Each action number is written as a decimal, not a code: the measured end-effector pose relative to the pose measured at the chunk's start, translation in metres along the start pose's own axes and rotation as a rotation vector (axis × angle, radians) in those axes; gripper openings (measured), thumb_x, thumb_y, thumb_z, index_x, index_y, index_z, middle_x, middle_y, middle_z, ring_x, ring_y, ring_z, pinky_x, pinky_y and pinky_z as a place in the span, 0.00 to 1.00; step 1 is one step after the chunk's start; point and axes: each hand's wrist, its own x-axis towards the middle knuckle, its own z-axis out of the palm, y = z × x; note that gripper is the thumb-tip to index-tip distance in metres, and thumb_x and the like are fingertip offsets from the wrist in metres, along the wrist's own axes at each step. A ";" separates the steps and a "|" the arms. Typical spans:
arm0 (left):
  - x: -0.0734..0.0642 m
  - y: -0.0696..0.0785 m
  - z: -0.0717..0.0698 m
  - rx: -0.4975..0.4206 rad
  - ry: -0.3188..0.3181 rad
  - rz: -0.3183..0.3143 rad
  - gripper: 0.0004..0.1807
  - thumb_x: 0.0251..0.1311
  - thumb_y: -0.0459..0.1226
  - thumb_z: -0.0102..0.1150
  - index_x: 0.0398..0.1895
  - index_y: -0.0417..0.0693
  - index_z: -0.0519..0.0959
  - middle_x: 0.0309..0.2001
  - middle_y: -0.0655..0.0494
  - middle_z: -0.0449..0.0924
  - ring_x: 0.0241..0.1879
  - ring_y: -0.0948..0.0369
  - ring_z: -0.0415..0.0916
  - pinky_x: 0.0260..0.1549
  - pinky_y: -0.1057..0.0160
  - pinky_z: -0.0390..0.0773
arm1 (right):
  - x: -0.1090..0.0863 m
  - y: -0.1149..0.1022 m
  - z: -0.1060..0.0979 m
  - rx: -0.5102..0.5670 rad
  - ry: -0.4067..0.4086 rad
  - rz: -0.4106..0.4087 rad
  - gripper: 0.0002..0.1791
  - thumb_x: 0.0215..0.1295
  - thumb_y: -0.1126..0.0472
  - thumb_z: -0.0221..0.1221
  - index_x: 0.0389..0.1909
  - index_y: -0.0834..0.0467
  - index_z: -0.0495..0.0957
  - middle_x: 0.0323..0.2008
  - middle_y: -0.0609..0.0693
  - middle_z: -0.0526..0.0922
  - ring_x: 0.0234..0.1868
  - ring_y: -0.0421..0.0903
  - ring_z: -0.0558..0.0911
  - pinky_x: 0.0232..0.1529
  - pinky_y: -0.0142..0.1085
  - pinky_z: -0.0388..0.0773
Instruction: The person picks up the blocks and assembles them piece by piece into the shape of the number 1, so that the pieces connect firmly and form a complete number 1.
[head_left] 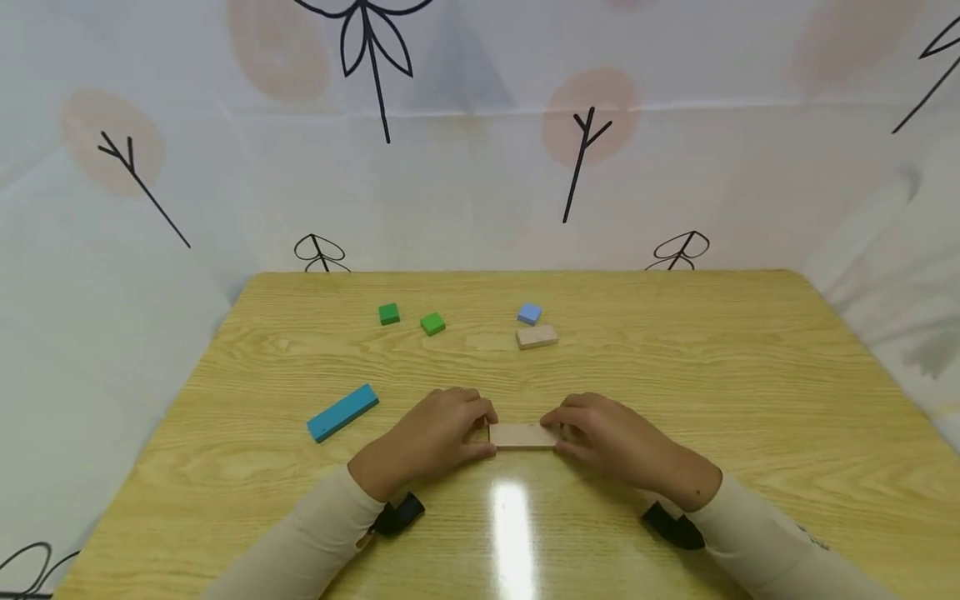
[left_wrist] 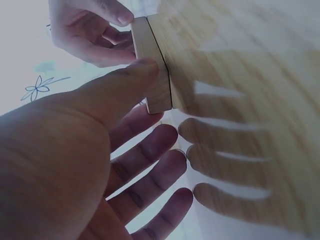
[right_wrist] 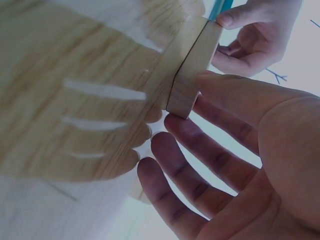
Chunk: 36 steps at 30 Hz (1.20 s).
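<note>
A plain pale wooden block (head_left: 522, 436) lies flat on the table, its long side running left to right between both hands. My left hand (head_left: 442, 433) pinches its left end, thumb on the near side and index finger on the far side. At the opposite end my right hand (head_left: 615, 437) pinches it the same way. In the left wrist view the wooden block (left_wrist: 155, 80) sits under the thumb, and the other fingers spread beside it with their tips near the tabletop. The right wrist view shows the wooden block (right_wrist: 190, 75) between thumb and index finger.
Left of my left hand lies a long blue block (head_left: 342, 413). Farther back are a dark green block (head_left: 388, 314), a lighter green block (head_left: 432, 324), a small blue block (head_left: 529, 313) and a shorter wooden block (head_left: 537, 337). A patterned white cloth (head_left: 465, 192) hangs behind the table (head_left: 712, 350).
</note>
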 end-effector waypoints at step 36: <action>0.000 0.000 0.000 0.019 0.014 0.015 0.17 0.62 0.53 0.65 0.47 0.56 0.82 0.40 0.65 0.79 0.39 0.67 0.72 0.45 0.60 0.77 | 0.001 0.001 -0.006 -0.091 0.095 -0.009 0.16 0.64 0.56 0.67 0.51 0.56 0.85 0.44 0.48 0.85 0.40 0.41 0.82 0.40 0.38 0.82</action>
